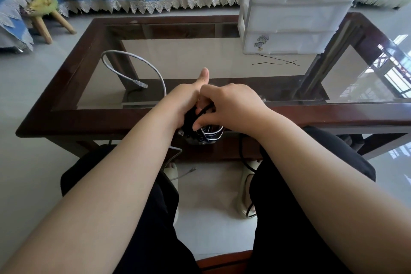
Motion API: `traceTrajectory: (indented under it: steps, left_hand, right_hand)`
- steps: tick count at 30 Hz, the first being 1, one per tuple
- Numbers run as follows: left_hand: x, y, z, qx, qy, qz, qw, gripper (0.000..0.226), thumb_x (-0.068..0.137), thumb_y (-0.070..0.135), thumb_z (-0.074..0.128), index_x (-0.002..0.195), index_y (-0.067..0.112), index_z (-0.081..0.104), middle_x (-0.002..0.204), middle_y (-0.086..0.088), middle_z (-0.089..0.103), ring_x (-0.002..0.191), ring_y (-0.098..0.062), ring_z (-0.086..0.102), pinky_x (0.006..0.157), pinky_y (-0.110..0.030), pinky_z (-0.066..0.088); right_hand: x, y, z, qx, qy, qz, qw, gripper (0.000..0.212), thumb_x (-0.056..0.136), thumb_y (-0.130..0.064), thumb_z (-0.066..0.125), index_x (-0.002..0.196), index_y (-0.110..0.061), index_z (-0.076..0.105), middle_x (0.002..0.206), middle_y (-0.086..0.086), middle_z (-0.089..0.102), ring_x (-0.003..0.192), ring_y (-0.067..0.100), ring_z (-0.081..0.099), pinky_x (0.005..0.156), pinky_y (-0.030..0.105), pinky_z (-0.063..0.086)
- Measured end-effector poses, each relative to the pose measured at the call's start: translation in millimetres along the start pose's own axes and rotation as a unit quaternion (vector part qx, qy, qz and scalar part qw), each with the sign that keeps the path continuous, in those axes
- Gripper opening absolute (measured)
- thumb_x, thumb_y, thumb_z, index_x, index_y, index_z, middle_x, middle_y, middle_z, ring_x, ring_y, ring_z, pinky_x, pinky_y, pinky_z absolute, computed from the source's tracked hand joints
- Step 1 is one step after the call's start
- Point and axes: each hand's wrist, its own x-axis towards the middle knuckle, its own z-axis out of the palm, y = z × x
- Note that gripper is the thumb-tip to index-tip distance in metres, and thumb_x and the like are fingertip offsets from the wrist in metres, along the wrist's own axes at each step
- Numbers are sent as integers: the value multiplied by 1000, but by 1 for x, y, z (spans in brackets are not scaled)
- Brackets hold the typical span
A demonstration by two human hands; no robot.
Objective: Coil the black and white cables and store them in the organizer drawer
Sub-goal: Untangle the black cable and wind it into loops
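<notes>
The left hand [185, 100], thumb raised, has its grip around a bundle of coiled black cable [206, 134] at the near edge of the glass-topped dark wooden desk [106, 118], while the right hand [231, 107] pinches a strand of it. The loose tail hanging toward the floor could snag on the desk edge and pull loops free. The white cable [138, 62] lies uncoiled to the left, and the white plastic drawer organizer [295, 15] stands at the far right with open glass between.
</notes>
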Motion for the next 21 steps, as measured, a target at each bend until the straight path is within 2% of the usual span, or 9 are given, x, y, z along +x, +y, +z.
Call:
traceTrajectory:
  steps: [3, 5, 8, 9, 10, 12, 15, 18, 21]
  left_hand:
    - [3, -1, 1, 66, 13, 4, 998, 74, 81, 80, 38, 63, 12, 60, 57, -4, 58, 64, -22, 60, 77, -35, 49]
    - [9, -5, 2, 73, -2, 7, 997, 71, 85, 76, 39, 68, 11, 63, 58, -5, 60, 61, -23, 59, 69, -34, 48]
    - [7, -10, 6, 43, -40, 35, 998, 52, 99, 36, 42, 58, 8, 56, 43, -8, 49, 47, -23, 45, 52, -29, 38]
    - [6, -10, 8, 30, -47, 38, 998, 51, 100, 35, 42, 60, 7, 56, 43, -8, 47, 45, -23, 44, 49, -27, 37]
    - [3, -10, 11, 17, -55, 40, 998, 55, 100, 45, 41, 62, 7, 57, 43, -8, 47, 43, -21, 44, 45, -26, 37]
    - [0, -9, 16, 1, -63, 41, 997, 73, 90, 72, 28, 74, 9, 61, 42, -6, 47, 36, -17, 45, 42, -25, 39]
    - [-4, -8, 19, -26, -101, 47, 993, 85, 83, 79, 14, 97, 13, 65, 43, -5, 45, 36, -16, 43, 42, -24, 38]
    - [-7, -9, 18, -56, -145, 52, 986, 88, 82, 80, 11, 85, 11, 66, 42, -5, 42, 35, -16, 40, 41, -24, 37]
    - [-7, -9, 17, -38, -153, 42, 987, 92, 81, 81, 10, 86, 7, 64, 43, -5, 42, 36, -17, 40, 42, -24, 36]
  right_hand:
    - [-2, 3, 0, 136, -43, 25, 989, 32, 73, -43, 75, 84, -25, 51, 72, -15, 57, 72, 10, 52, 61, 26, 41]
    - [-1, 8, -1, 251, -53, 27, 966, 24, 78, -29, 75, 84, -22, 53, 71, -11, 61, 68, 7, 56, 63, 26, 47]
    - [-1, 15, -5, 382, -94, 25, 919, 18, 85, -14, 70, 91, -15, 53, 65, -4, 63, 60, 6, 57, 62, 15, 43]
    - [-1, 17, -7, 402, -105, 27, 909, 17, 85, -11, 69, 93, -13, 53, 67, 0, 65, 62, 7, 59, 65, 13, 42]
    - [-2, 19, -8, 417, -111, 29, 902, 18, 85, -9, 69, 95, -10, 53, 69, 5, 67, 64, 9, 62, 68, 14, 43]
    - [-2, 24, -9, 423, -91, 46, 900, 23, 81, -11, 73, 93, -12, 53, 69, 8, 68, 64, 13, 65, 67, 20, 47]
    - [1, 30, -9, 302, -21, 97, 948, 37, 70, -34, 81, 85, -22, 50, 61, -7, 55, 53, 7, 50, 58, 24, 40]
    - [2, 30, -7, 250, 6, 125, 960, 45, 64, -49, 80, 83, -22, 49, 66, -11, 51, 59, 6, 47, 56, 25, 37]
    - [1, 29, -3, 258, -5, 125, 958, 42, 68, -46, 79, 82, -22, 48, 69, -11, 51, 60, 7, 47, 57, 25, 37]
